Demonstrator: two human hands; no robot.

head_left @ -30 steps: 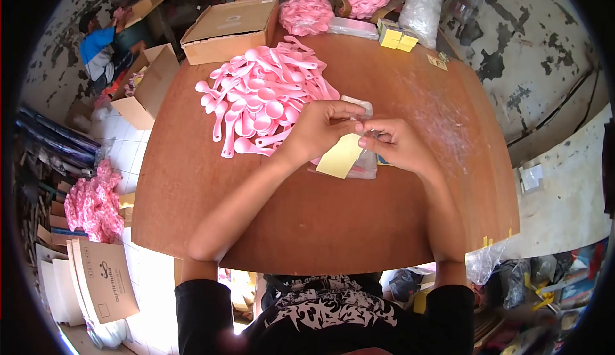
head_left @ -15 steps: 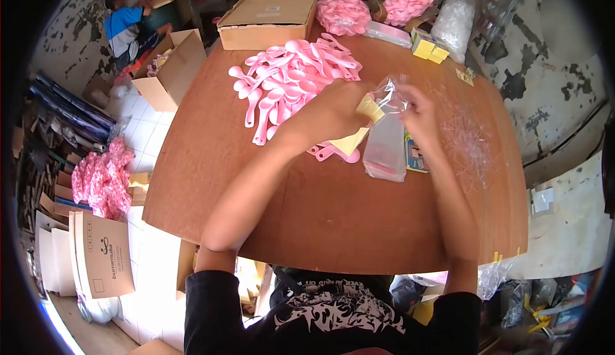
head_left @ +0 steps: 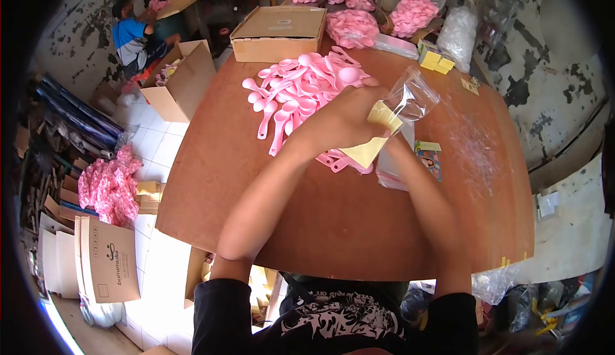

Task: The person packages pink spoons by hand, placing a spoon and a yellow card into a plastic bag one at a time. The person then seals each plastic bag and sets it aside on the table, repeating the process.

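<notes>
My left hand (head_left: 349, 118) is closed around a folded yellow card (head_left: 366, 151), whose upper part shows beyond the thumb. A clear plastic bag (head_left: 415, 95) sticks out past the card's far end. Close in from the right, my right hand (head_left: 393, 143) has its fingertips at the card's edge, the fingers mostly hidden behind it. A pile of pink plastic spoons (head_left: 298, 86) lies just beyond my left hand. Under my right wrist is a stack of flat clear bags (head_left: 389, 175), and beside it a printed card (head_left: 428, 160).
A closed cardboard box (head_left: 278, 33) stands at the table's back, near bagged pink spoons (head_left: 352, 29) and small yellow boxes (head_left: 435, 57). Clear plastic scraps (head_left: 474, 153) lie at right. At far left a person (head_left: 131, 38) sits by an open carton (head_left: 181, 79).
My right hand has moved from the bag's far end down toward the card. The bag now points up and right beyond the card. The whole view has shifted slightly.
</notes>
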